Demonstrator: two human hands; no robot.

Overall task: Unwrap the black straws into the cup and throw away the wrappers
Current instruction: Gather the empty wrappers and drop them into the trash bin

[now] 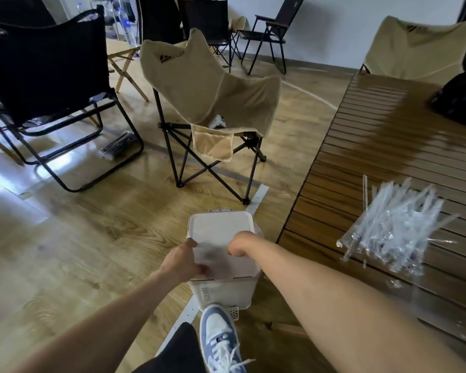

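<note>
A white pedal bin [223,292] stands on the floor beside the table, its flat lid [221,230] facing up at me. My left hand [182,261] grips the lid's left edge, thumb on top. My right hand [240,244] is bent down at the wrist over the lid's right part, with its fingers hidden. My shoe [217,323] rests on the bin's pedal. A heap of clear plastic wrappers [393,232] lies on the slatted wooden table [361,146] to the right. No cup or loose straw is in view.
A beige folding chair [207,84] stands just beyond the bin and a black one [46,65] at the left. A clear packet of dark sticks [117,145] lies on the floor under the black chair. A black bag [460,100] sits on the table's far end.
</note>
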